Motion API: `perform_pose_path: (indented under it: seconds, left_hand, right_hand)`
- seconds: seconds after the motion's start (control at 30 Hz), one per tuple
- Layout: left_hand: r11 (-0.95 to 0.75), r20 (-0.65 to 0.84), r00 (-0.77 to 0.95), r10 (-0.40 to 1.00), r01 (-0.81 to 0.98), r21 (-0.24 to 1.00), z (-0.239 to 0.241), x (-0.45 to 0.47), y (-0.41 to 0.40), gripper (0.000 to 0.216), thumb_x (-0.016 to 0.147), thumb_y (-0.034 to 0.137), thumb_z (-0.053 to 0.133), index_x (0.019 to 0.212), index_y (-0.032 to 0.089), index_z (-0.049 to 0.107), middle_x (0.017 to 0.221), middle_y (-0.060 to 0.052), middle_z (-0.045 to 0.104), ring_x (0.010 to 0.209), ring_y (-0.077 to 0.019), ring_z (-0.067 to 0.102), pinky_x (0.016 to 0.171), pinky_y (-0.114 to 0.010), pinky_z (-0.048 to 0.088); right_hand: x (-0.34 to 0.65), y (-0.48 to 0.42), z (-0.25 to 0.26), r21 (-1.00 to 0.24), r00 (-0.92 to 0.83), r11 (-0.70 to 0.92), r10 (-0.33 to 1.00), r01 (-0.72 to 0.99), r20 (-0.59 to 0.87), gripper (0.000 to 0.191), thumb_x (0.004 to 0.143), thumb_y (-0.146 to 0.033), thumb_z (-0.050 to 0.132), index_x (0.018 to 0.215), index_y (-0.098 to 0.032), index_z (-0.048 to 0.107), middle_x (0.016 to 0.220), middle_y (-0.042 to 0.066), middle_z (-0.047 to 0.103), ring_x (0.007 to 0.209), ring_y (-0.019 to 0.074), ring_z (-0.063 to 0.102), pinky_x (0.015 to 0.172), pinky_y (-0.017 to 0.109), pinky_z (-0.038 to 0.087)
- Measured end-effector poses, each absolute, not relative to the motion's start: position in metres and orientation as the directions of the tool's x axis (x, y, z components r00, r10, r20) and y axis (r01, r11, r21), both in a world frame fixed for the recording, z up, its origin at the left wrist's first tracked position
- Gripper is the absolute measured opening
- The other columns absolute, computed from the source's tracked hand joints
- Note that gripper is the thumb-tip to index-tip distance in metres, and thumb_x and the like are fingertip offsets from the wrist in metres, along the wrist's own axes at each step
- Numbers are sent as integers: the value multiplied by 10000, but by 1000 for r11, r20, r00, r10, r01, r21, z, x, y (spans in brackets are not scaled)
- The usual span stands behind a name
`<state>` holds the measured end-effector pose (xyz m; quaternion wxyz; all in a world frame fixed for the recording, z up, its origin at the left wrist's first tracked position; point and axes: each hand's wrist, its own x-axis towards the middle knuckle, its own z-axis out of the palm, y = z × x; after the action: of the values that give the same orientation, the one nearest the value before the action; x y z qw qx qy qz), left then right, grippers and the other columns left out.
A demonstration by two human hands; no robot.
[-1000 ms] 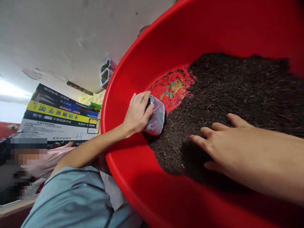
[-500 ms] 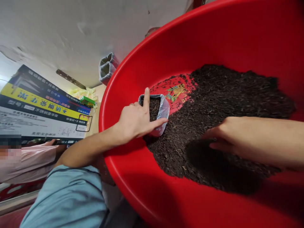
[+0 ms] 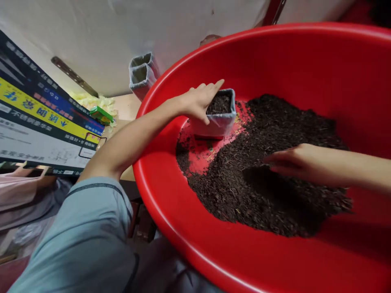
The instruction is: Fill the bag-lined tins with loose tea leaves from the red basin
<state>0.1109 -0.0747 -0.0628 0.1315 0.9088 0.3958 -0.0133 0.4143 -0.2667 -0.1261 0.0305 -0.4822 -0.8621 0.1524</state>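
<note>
Inside the big red basin [image 3: 171,203] lies a heap of dark dried leaf, like loose tea [image 3: 226,183]. At the basin's far left side stands a small open-topped box in clear plastic film [image 3: 216,124], with dark leaf inside. My left hand [image 3: 198,101] grips the box from its left, thumb on the near side and fingers along the far rim. My right hand [image 3: 287,158] is over the middle of the heap, palm down, fingers pointing left and thumb a little apart. Its fingertips are partly hidden against the dark leaf.
Outside the basin on the left stand two more film-wrapped boxes [image 3: 142,73]. A printed carton panel [image 3: 45,118], a green packet [image 3: 100,115] and pale yellow crumpled stuff [image 3: 91,99] lie further left. Behind rises a pale wall [image 3: 183,28].
My left hand has moved from over the box's top to its side, and the box sits farther back, its patch of basin floor bared. My right hand stays over the heap. The view has shifted.
</note>
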Motion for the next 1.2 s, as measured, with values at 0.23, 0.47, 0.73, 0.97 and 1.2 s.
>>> perform_pose_path:
  seconds: [0.23, 0.47, 0.73, 0.97, 1.2]
  left_hand:
    - [-718, -152, 742, 653, 670, 187, -55, 104, -80, 1395, 629, 466, 928, 1731, 185, 120, 1632, -208, 463, 1478, -495, 422, 1242, -687, 266]
    - [-626, 88, 656, 749, 659, 417, -57, 73, -47, 1020, 868, 736, 650, 1692, 252, 294, 1568, -178, 555, 1521, -410, 429, 1243, -627, 282]
    - [-605, 190, 601, 776, 627, 490, -62, 50, -15, 678, 1042, 648, 377, 1560, 231, 510, 1470, -104, 632, 1442, -339, 537, 1215, -500, 383]
    - [-642, 42, 734, 677, 561, 523, -83, 94, -42, 921, 837, 795, 660, 1545, 222, 528, 1410, -114, 616, 1400, -437, 504, 1186, -635, 385]
    - [-629, 63, 686, 725, 621, 469, -103, 117, -64, 1005, 762, 820, 736, 1477, 133, 567, 1399, -182, 570, 1408, -532, 415, 1223, -736, 247]
  right_hand:
    - [328, -249, -119, -205, -857, 835, 514, 510, -40, 428, 1072, -336, 525, 1419, -128, 664, 1278, 213, 697, 1128, 290, 696, 986, 479, 571]
    - [186, -198, -186, -486, -721, 589, 679, 646, -136, 802, 1046, -568, 518, 1630, -38, 371, 1649, 324, 389, 1501, 418, 470, 1211, 576, 424]
    - [169, -212, -209, -746, -796, 463, 588, 478, -145, 572, 1114, -402, 313, 1558, -113, 530, 1693, 156, 416, 1595, 219, 360, 1330, 433, 279]
    - [236, -258, -173, -820, -943, 479, 256, 313, -211, 452, 1097, -427, 481, 1311, -113, 725, 1362, 183, 722, 1341, 225, 641, 1187, 403, 480]
    - [266, -286, -151, -612, -898, 659, 349, 438, -268, 588, 1073, -511, 499, 1481, -105, 622, 1558, 244, 562, 1536, 336, 448, 1311, 637, 219]
